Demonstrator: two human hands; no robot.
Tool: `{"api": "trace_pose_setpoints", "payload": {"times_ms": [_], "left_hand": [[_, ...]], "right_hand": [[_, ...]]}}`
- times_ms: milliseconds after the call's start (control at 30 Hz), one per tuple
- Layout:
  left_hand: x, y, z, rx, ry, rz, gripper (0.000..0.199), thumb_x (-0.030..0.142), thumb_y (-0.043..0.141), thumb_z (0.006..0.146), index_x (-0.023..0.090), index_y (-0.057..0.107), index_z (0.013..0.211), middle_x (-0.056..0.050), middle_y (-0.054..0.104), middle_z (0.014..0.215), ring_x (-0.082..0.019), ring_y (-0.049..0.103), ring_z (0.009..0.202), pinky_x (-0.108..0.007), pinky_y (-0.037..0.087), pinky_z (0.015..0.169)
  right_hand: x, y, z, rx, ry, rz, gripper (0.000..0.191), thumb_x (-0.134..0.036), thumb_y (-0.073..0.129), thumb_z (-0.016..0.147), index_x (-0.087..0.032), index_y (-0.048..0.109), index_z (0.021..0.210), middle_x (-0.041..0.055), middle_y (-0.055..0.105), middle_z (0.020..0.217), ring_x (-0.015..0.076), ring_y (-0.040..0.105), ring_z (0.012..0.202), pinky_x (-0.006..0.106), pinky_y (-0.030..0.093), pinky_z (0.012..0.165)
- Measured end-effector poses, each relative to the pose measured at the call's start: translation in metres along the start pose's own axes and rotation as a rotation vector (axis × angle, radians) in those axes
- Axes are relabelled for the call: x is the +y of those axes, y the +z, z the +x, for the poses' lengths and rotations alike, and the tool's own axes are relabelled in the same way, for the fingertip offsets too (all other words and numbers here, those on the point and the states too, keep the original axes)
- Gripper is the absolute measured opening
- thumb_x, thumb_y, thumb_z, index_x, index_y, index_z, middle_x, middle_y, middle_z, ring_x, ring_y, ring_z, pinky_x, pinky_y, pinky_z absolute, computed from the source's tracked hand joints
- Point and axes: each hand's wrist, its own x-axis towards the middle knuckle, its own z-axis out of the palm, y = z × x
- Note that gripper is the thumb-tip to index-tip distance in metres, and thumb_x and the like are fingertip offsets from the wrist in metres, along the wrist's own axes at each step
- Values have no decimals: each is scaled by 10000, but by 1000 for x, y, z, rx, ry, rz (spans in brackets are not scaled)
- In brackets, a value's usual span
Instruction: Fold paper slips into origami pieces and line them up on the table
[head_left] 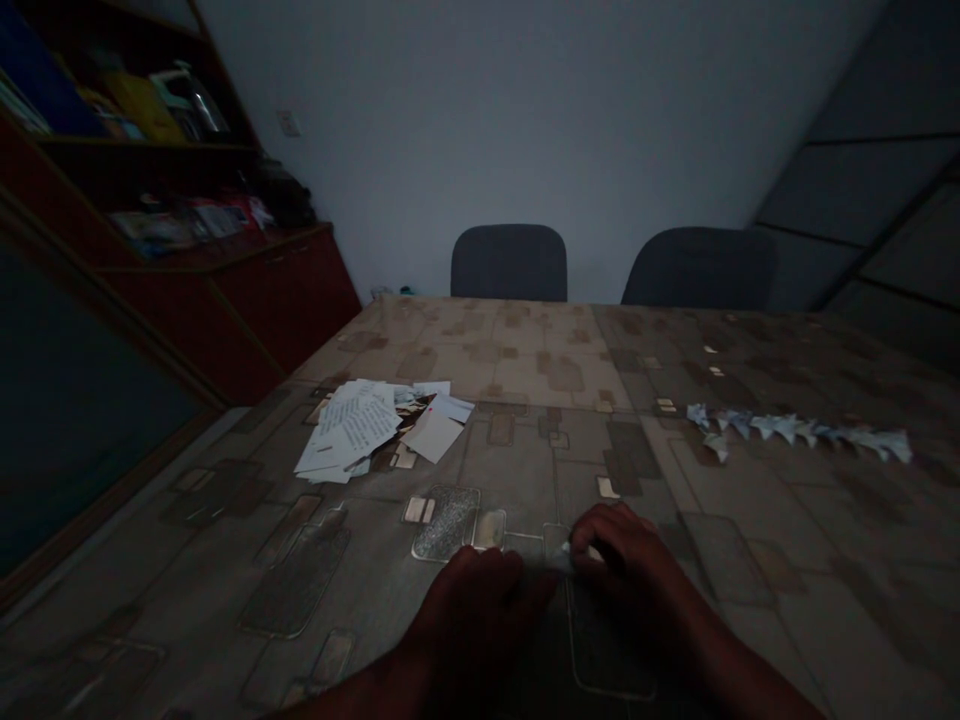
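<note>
A small pale piece of folded paper (pixel 561 557) shows between my two hands, low over the patterned tablecloth (pixel 525 340). My right hand (pixel 619 550) is closed on it, fingers and thumb pinched together. On its left side my left hand (pixel 484 600) is closed, with the thumb reaching toward the paper; what its fingers hold, if anything, is hidden. Beyond my left hand lies a loose pile of printed paper sheets (pixel 352 430), with a plain card (pixel 433 432) at its right. Several folded paper pieces (pixel 780 428) sit in a row at the right.
Two dark chairs, one in the middle (pixel 509 262) and one at the right (pixel 701 267), stand behind the table's far edge. A red cabinet (pixel 277 300) with cluttered shelves is at the left. The room is dim.
</note>
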Motion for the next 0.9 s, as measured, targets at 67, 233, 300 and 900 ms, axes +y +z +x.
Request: {"api": "trace_pose_setpoints", "payload": {"times_ms": [67, 233, 300, 900], "left_hand": [[0, -13, 7, 8, 30, -123, 240, 285, 458, 933, 202, 651, 1048, -32, 630, 787, -162, 555, 694, -265, 427, 633], [3, -40, 34, -58, -245, -686, 220, 309, 588, 825, 166, 701, 950, -14, 628, 761, -132, 509, 641, -223, 363, 579], [7, -42, 44, -155, -322, -886, 248, 361, 636, 780, 143, 712, 869, 9, 576, 643, -112, 454, 568, -206, 297, 532], [34, -27, 41, -31, -581, -1606, 275, 350, 732, 759, 121, 600, 683, 17, 564, 597, -70, 450, 518, -188, 308, 521]], "right_hand": [[-2, -4, 1, -11, 60, 70, 125, -153, 494, 846, -213, 547, 749, 26, 610, 764, 193, 565, 738, 319, 415, 665], [-7, -13, 5, -26, 145, 235, 91, -211, 523, 831, -218, 582, 763, 15, 616, 730, 177, 567, 680, 281, 417, 601], [-11, -17, 6, -23, 147, 276, 93, -244, 536, 832, -220, 602, 771, 15, 619, 730, 181, 569, 685, 284, 417, 605], [-30, -15, 2, 145, 287, 462, 196, -380, 512, 814, -216, 541, 710, 4, 547, 646, 171, 513, 621, 270, 391, 538]]}}
